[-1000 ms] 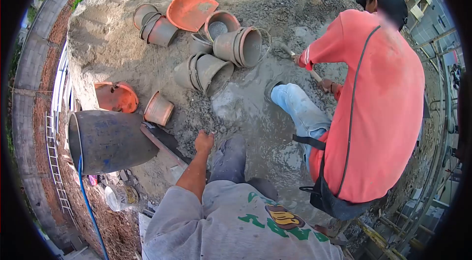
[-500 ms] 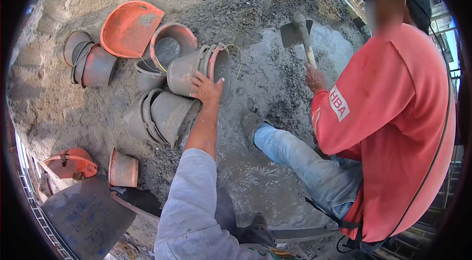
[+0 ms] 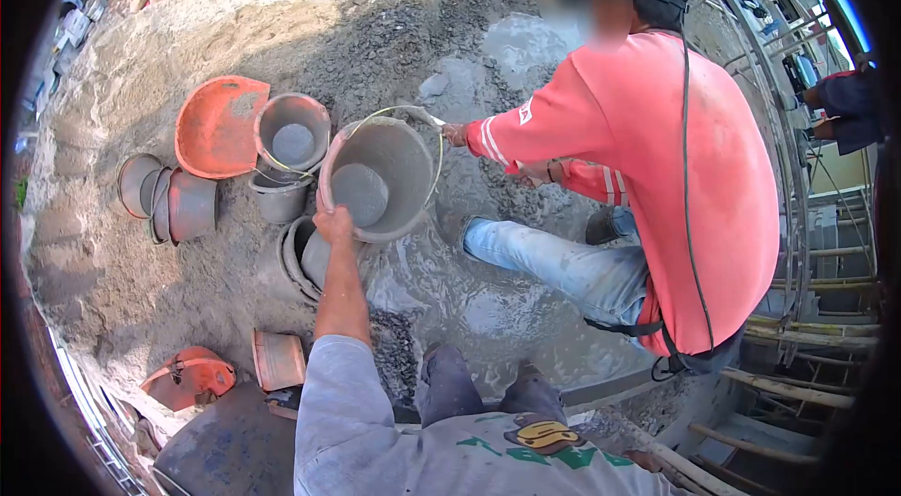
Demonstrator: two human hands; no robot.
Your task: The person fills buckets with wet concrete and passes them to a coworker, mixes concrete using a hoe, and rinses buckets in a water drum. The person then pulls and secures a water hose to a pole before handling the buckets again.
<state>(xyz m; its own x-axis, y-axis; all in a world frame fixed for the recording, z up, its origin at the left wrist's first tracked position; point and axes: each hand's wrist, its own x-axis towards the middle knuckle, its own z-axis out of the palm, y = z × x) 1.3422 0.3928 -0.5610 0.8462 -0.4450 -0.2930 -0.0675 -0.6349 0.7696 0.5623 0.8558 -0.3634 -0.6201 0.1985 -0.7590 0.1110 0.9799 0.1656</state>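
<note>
My left hand (image 3: 334,224) grips the near-left rim of a mortar-caked bucket (image 3: 404,163), whose open mouth faces up toward me. A thin wire handle arches over the far side of its mouth. Grey residue coats the inside. Just behind lies another bucket (image 3: 311,123) with an orange rim, beside a cut-open orange basin (image 3: 214,135). Below my forearm, nested grey buckets (image 3: 293,261) lie on their sides, partly hidden. My right hand is out of view. A co-worker's hand (image 3: 455,134) is at the bucket's far right edge; whether it touches the handle, I cannot tell.
A co-worker in a red sweatshirt (image 3: 676,186) leans in from the right, one boot in wet cement (image 3: 507,308). More buckets (image 3: 192,205) lie on the sand at left. An orange container (image 3: 192,379) and a small bucket (image 3: 279,360) sit at lower left. Bamboo poles (image 3: 788,390) line the right.
My left hand has moved from the side of the stacked buckets to a bucket's rim. That bucket has turned mouth-up toward me. The co-worker's near hand has come left, and the shovel-like tool's blade no longer shows.
</note>
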